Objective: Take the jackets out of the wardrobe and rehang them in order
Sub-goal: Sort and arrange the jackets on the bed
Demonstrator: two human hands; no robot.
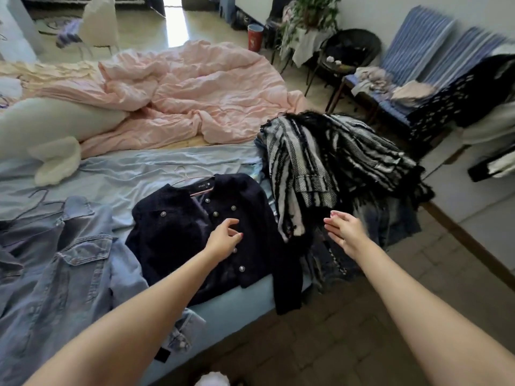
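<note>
Navy jacket flat on bed; left hand loosely spread above it, right hand open beside striped jacket, empty.

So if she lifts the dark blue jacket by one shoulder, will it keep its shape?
Probably not. The dark blue jacket lies flat, one sleeve drooping over the bed edge, so it is floppy. Its hanger looks partly inside and might slip out.

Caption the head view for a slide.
Both hands open, left hand over a navy jacket on the bed, right hand by the striped jacket.
</note>
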